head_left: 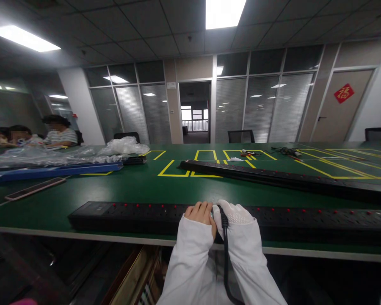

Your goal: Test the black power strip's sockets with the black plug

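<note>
A long black power strip [130,217] with a row of red dots lies along the front edge of the green table. My left hand [200,214], bare, rests on the strip's middle with its fingers curled together. Right beside it, my right hand [236,215] in a white dotted glove is closed at a thick black cable [226,258] that runs down between my sleeves. The two hands touch at the thumbs, and what lies between them is hidden. Behind them, a second black strip [257,174] lies slanted across the table.
A phone [34,189] lies at left, near blue rails [53,171] and clear plastic wrap [123,146]. Yellow tape [174,175] marks the green table [139,186]. Cables [287,151] lie at the back. People [59,133] sit far left; chairs [241,136] stand behind.
</note>
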`<act>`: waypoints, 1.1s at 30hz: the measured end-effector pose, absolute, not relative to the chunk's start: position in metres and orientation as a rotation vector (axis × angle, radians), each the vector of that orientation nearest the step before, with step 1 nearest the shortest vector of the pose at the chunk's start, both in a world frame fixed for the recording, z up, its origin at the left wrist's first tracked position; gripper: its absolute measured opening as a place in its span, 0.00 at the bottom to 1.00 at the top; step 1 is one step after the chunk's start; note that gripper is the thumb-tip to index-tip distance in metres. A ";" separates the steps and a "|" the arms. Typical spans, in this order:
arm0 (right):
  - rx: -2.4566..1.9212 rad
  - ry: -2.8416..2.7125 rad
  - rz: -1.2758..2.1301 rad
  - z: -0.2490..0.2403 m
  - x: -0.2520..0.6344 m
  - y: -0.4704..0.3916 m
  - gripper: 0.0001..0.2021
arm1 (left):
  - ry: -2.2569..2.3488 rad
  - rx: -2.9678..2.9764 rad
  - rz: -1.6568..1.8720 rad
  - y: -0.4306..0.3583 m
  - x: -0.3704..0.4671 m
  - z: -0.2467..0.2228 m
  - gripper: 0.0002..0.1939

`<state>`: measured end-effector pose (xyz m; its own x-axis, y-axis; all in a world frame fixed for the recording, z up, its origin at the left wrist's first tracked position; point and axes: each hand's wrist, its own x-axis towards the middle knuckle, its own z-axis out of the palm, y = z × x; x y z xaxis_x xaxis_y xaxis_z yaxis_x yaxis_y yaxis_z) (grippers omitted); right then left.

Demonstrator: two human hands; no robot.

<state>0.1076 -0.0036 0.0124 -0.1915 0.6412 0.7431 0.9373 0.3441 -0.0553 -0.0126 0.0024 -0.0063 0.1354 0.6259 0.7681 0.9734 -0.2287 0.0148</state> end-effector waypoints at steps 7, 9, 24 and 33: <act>-1.366 -1.917 -0.572 0.015 0.107 -0.001 0.16 | -1.534 -1.886 -0.949 0.006 -0.012 -0.010 0.20; -1.364 -1.922 -0.568 0.014 0.107 -0.002 0.16 | -1.539 -1.890 -0.944 0.006 -0.011 -0.009 0.20; -1.371 -1.916 -0.562 0.012 0.107 -0.002 0.16 | -1.544 -1.896 -0.951 0.003 -0.010 -0.007 0.20; -1.379 -1.906 -0.576 0.011 0.107 -0.002 0.16 | -1.540 -1.891 -0.958 0.003 -0.010 -0.007 0.20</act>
<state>0.1068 -0.0020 0.0113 -0.1840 0.6285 0.7558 0.9417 0.3329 -0.0476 -0.0102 0.0030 -0.0073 0.1050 0.6098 0.7856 0.9742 -0.2218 0.0420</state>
